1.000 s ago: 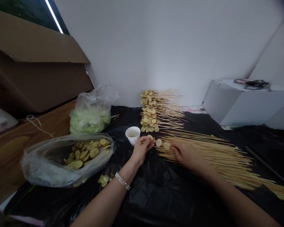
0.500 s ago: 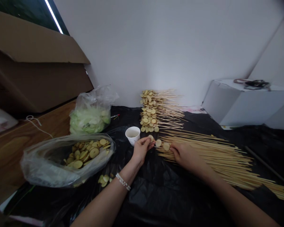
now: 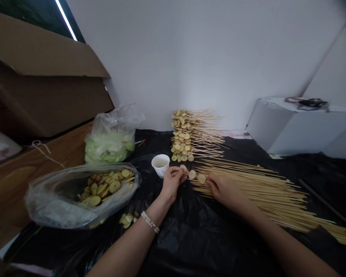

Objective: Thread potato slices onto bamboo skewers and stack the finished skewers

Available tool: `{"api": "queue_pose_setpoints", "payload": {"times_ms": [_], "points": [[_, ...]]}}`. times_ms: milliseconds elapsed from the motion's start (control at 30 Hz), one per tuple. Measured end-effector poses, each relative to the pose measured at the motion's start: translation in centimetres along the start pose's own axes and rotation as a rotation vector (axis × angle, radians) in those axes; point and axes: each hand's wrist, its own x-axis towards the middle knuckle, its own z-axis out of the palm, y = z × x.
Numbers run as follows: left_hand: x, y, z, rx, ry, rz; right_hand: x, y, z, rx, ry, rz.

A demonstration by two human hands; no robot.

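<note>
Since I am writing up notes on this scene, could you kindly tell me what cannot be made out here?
All in the head view:
Held skewer: its far end is hidden by the right hand.
Plastic bag: whatever lies under the top slices is hidden by them.
Cup: contents, if any, too dim to tell.
Dark item on the white box: too blurred to identify.
Cardboard box: cut off by the left edge.

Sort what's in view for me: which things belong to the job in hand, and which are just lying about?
In the job:
- skewer between left hand and right hand
- bare sticks
- stacked skewers
- open bag of slices

Apparently lying about:
- leafy greens
- cardboard box
- white box

White cup: unclear.
</note>
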Motion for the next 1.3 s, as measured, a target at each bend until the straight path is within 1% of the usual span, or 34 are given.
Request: {"api": "queue_pose_setpoints", "payload": {"times_ms": [133,600,1167,1300], "points": [[-0.07,0.03,-0.02,-0.031,-0.006,-0.026,-0.02,-0.09,0.01,-0.001,0.009,0.001],[0.04,-0.24,-0.01,0.008,-0.023,0.001,0.0,-0.21,0.24,0.045,0.015,-0.009],[0.22,-0.32,-0.16,0.025,-0.084,-0.024,0.18,0.32,0.76,0.061,0.042,0.0],[0.16,-0.15,-0.01,0.016,-0.077,-0.035,0.21,0.4,0.79,0.069,0.056,-0.013]]}}
